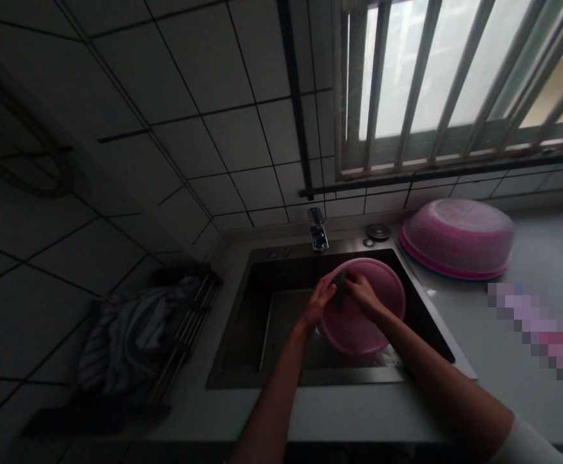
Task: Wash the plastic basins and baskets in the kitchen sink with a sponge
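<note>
Well left of the fingers, a striped cloth [131, 335] lies beside a metal rack [192, 319] (too dim there to sort its folds). Between that rack and the left fingers, the stainless-steel sink [349, 377] offers open room over its floor. The left hand [316, 301] is at the left side of the pink basin [353, 332], which sits in the sink's right part, under both hands. Whether its fingers clamp the rim I cannot tell; its thumb meets a dark greenish pad [341, 293] (a scouring pad or folded cloth, perhaps). Just beyond the fingertips stands the faucet [317, 235], limiting movement that way. The right hand [361, 293] has its fingers bent and closed on the pad. The step in hand looks like working the pad at the basin's left inner wall; the next move seems to call for a steady rim and controlled pressure. Right of these fingers the basin's inside is open, but its rim nears the sink edge; an upturned pink tub [455, 241] stands well beyond.
</note>
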Available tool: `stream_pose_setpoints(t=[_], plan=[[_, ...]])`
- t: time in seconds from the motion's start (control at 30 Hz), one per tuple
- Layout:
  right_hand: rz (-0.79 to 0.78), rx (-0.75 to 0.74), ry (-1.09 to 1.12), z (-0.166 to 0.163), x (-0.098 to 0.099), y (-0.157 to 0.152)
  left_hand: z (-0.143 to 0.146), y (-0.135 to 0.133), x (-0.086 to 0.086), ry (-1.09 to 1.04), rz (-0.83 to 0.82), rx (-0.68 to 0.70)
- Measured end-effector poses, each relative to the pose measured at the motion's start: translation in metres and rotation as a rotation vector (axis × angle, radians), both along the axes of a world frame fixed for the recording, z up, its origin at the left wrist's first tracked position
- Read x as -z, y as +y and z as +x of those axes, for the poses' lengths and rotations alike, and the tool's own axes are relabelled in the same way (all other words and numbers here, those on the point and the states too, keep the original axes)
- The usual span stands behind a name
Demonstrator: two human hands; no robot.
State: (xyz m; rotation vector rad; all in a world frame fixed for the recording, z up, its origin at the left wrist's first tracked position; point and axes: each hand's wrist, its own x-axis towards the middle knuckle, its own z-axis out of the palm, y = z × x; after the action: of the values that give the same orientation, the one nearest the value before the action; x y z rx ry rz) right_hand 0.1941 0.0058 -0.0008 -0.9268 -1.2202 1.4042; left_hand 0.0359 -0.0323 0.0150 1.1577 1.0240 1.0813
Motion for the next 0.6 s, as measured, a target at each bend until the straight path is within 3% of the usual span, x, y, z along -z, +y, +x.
stream_pose_setpoints(t=[0.07,0.2,0.27,0.33,0.5,0.6], plan=[[-0.015,-0.005,-0.012,0.001,-0.002,-0.002,0.000,0.000,0.000,-0.005,0.004,0.020],[-0.018,-0.365,-0.073,-0.009,-0.002,-0.019,-0.004,-0.001,0.003,-0.002,-0.029,-0.025],[-0.009,-0.463,-0.098,-0.014,-0.001,-0.024,-0.006,-0.002,0.003,0.002,-0.042,-0.054],[0.003,-0.407,-0.081,-0.014,-0.001,-0.022,-0.005,-0.002,0.001,0.003,-0.027,-0.056],[-0.047,0.013,0.017,0.000,-0.003,-0.003,0.002,0.000,-0.004,0.007,0.004,0.005],[-0.033,0.025,0.016,0.002,-0.005,-0.003,0.003,0.000,-0.004,0.012,0.022,-0.001]])
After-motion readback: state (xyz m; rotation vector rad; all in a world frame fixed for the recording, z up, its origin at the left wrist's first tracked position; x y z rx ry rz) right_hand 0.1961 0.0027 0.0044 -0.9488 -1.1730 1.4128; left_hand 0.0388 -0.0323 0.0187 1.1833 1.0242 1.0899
